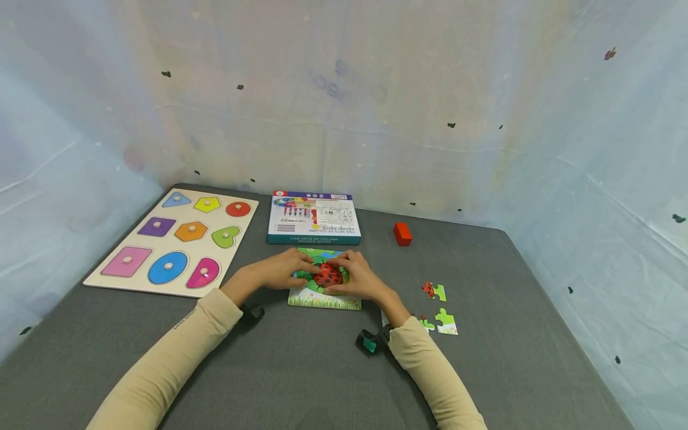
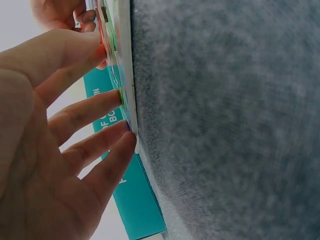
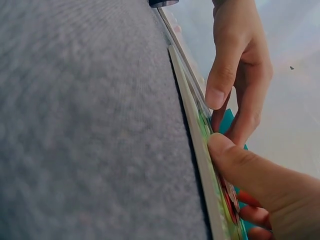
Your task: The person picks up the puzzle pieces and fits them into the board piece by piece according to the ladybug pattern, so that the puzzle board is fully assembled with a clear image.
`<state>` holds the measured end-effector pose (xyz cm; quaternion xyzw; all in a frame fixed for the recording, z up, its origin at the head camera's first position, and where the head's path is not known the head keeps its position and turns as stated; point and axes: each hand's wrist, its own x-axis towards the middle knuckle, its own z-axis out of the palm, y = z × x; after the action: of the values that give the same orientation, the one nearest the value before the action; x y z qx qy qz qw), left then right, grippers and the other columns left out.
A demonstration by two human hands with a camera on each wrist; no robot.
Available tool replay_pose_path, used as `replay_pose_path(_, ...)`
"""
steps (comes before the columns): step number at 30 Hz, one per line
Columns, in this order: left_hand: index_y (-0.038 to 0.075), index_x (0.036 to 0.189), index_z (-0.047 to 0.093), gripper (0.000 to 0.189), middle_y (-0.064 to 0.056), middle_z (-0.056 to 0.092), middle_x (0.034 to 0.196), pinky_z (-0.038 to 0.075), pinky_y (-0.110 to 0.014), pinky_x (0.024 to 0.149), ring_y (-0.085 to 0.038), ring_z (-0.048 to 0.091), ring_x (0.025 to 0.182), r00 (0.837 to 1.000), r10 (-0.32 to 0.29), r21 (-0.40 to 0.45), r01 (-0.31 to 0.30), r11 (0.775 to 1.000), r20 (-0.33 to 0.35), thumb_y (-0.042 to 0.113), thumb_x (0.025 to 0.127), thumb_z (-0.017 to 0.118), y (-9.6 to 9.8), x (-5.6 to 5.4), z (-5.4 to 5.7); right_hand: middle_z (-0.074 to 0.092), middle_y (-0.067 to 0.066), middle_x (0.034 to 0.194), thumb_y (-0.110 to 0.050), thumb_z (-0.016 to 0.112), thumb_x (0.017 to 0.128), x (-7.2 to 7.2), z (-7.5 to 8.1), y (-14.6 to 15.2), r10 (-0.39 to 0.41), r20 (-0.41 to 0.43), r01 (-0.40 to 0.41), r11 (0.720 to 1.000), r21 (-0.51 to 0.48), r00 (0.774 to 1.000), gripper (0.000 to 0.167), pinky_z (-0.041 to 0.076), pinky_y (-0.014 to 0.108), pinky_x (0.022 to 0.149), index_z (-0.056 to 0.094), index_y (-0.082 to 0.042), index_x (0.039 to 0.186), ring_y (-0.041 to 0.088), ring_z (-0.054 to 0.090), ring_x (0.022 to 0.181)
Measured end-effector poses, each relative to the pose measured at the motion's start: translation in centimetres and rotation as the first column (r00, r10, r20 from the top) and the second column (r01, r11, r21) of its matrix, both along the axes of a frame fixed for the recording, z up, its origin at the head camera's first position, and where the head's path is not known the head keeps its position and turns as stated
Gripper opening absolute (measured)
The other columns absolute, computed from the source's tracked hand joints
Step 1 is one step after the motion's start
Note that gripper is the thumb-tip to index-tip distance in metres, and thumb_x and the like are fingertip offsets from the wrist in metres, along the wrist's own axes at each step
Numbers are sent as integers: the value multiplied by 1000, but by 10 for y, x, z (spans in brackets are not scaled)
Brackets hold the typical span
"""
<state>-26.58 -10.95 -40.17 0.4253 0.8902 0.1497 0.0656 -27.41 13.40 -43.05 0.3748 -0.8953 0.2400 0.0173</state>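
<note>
A ladybug jigsaw puzzle (image 1: 325,301) with a green border lies flat on the grey table. My left hand (image 1: 278,270) touches its left part with the fingers spread; in the left wrist view the fingertips (image 2: 131,134) meet the edge and surface. From the right, my right hand (image 1: 359,278) spans the red ladybug picture, thumb below and fingers above. The right wrist view has the right thumb (image 3: 222,145) resting on the puzzle's face, beside slightly raised red pieces (image 3: 229,197). Whether any piece is lifted is hidden by the fingers.
Loose jigsaw pieces (image 1: 447,322) lie right of the right wrist, some partly behind the forearm. A red block (image 1: 402,233) stands behind them. Behind the puzzle lies a teal-sided box (image 1: 314,239); a wooden shape board (image 1: 183,242) is at the left. Pale sheeting surrounds the table.
</note>
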Motion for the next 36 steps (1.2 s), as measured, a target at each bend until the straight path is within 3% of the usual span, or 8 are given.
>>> replay_pose_path(5, 12, 131, 56, 41, -17, 50, 133, 34, -52, 99, -36, 43, 119, 1000, 17, -6, -17, 1000, 16, 21, 91, 60, 1, 1, 1, 50, 11, 117, -31, 76, 77, 0, -1, 3, 60, -1, -60, 997, -46, 998, 58, 35, 41, 85, 58, -6, 126, 24, 43, 104)
replay_pose_path(12, 14, 132, 55, 43, -15, 50, 132, 40, -50, 92, -34, 44, 115, 999, 48, -27, -47, 999, 21, 22, 90, 60, 3, 3, 4, 57, 11, 120, -21, 70, 84, -2, -5, 5, 154, -83, -163, 980, -113, 985, 39, 35, 42, 91, 63, -5, 119, 23, 49, 107)
replay_pose_path(36, 15, 131, 56, 42, -15, 51, 131, 39, -50, 93, -33, 44, 116, 998, 54, -43, -53, 998, 29, 23, 90, 61, 5, 3, 5, 59, 11, 120, -22, 72, 81, -4, -9, 4, 139, -79, -150, 978, -146, 987, 40, 33, 44, 95, 64, -5, 116, 23, 50, 110)
